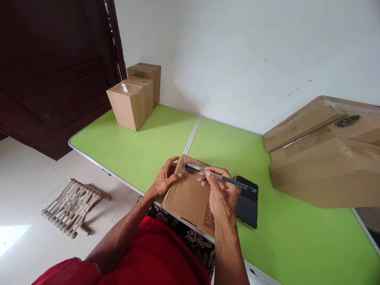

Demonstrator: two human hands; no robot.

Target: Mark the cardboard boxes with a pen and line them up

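Observation:
A brown cardboard box [190, 202] lies at the table's near edge, with small dark print on its lower right part. My left hand [166, 178] grips its left edge, thumb on the top face and fingers down the side. In my right hand [221, 190] a slim pen [224, 179] is pinched between thumb and fingers. The pen's far end is over a dark oval mark [191, 168] near the box's upper corner; whether it touches the cardboard I cannot tell. My right hand hides part of the box's right side.
A black phone [247, 206] lies right of the box on the green table [234, 146]. Two taped cartons [124, 105] stand at the back left, and a large carton [314, 166] is at the right. A woven folding stool [73, 206] stands on the floor at left.

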